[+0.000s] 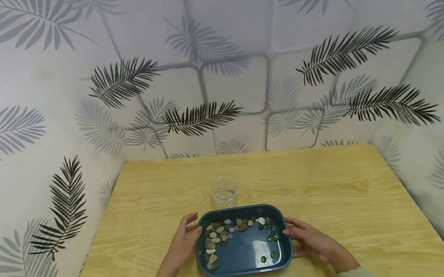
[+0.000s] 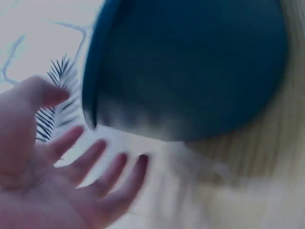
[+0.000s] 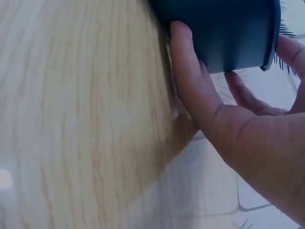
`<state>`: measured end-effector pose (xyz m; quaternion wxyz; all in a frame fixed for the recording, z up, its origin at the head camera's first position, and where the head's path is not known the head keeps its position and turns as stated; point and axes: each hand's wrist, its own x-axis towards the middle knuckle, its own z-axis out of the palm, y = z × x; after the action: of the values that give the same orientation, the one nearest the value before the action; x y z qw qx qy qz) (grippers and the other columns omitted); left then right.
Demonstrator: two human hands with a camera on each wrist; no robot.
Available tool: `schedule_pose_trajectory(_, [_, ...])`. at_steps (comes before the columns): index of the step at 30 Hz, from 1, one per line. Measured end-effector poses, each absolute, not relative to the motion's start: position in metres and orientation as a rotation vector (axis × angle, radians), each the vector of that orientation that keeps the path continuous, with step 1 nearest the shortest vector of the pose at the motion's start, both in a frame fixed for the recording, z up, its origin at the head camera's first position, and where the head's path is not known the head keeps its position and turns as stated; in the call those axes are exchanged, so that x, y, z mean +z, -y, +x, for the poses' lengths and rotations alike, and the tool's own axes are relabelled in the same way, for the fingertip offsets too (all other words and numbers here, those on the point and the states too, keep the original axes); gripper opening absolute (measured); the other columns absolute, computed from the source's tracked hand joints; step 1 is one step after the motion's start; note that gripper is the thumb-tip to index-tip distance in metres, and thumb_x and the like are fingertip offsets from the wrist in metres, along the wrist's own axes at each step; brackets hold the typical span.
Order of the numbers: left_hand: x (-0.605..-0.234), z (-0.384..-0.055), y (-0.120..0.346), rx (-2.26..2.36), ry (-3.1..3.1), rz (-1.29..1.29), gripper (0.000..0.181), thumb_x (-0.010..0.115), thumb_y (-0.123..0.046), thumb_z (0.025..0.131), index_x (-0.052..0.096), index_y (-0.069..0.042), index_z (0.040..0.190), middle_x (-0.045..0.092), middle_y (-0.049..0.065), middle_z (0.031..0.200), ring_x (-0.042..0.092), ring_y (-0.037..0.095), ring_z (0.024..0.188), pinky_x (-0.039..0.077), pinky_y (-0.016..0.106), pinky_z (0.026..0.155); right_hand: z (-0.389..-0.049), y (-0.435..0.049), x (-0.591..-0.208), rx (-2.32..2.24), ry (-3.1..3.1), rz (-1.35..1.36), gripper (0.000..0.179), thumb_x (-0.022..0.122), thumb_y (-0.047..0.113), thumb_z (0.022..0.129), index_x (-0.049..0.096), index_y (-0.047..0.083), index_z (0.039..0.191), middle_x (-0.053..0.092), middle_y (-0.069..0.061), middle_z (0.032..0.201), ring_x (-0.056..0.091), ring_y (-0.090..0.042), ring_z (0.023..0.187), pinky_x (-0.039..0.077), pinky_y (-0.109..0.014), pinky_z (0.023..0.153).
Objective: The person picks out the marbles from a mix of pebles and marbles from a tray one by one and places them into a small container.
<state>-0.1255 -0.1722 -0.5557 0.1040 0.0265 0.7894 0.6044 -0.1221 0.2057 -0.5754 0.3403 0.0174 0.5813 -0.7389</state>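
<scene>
A dark blue plastic tray (image 1: 238,257) with rounded corners sits on the table between both hands. Pebbles (image 1: 215,240) line its left and back inside edges, and green glass marbles (image 1: 273,254) lie toward its right side. My left hand (image 1: 181,248) is at the left side; in the left wrist view its spread fingers (image 2: 88,157) stand apart from the blurred tray wall. At the right end, my right hand (image 1: 314,241) holds the tray, thumb on the rim and fingers against the outer wall. The right wrist view shows one finger (image 3: 186,57) low along the wall.
Just behind the tray stands a clear round container (image 1: 224,192). The wood-grain table (image 1: 325,178) reaches back to a wall (image 1: 237,81) with a leaf pattern. A white pebble (image 1: 261,220) lies at the tray's back right.
</scene>
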Motion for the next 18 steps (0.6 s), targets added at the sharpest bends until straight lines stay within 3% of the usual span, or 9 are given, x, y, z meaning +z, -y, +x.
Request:
schedule_pose_trajectory(4, [-0.538,-0.125,0.162,1.781,-2.648,0.073,0.032,0.053,-0.024,0.089,0.046,-0.020,0.120,0.043,0.001,0.122,0.043,0.024,0.108,0.043,0.041,0.082,-0.122,-0.205,-0.574,-1.924,-1.495,0.053,0.060,0.049,0.020,0.089,0.018,0.006,0.139,0.042,-0.018,0.124,0.046,-0.024,0.105,0.044,-0.053,0.075])
schedule_pose_trajectory(9, [-0.524,-0.119,0.143,1.662,-2.739,0.261,0.024,0.056,-0.016,0.087,0.049,-0.016,0.109,0.050,0.002,0.103,0.051,0.013,0.087,0.047,0.028,0.073,-0.124,-0.205,-0.573,-1.916,-1.479,0.049,0.059,0.048,0.020,0.090,0.018,0.008,0.139,0.040,-0.019,0.125,0.045,-0.025,0.106,0.044,-0.054,0.076])
schedule_pose_trajectory(12, [-0.524,-0.115,0.126,1.544,-2.715,0.448,0.021,0.057,-0.011,0.086,0.051,-0.014,0.106,0.052,0.004,0.097,0.052,0.009,0.079,0.047,0.022,0.066,-0.124,-0.205,-0.573,-1.913,-1.475,0.051,0.059,0.048,0.021,0.090,0.017,0.008,0.139,0.039,-0.019,0.126,0.044,-0.025,0.106,0.043,-0.054,0.076])
schedule_pose_trajectory(18, [-0.534,-0.108,0.090,1.408,-2.547,0.613,0.015,0.061,-0.009,0.082,0.057,-0.008,0.097,0.056,-0.005,0.084,0.053,0.003,0.070,0.047,0.018,0.061,-0.123,-0.205,-0.573,-1.928,-1.463,0.059,0.059,0.047,0.019,0.090,0.016,0.007,0.139,0.039,-0.019,0.125,0.045,-0.025,0.105,0.043,-0.054,0.076])
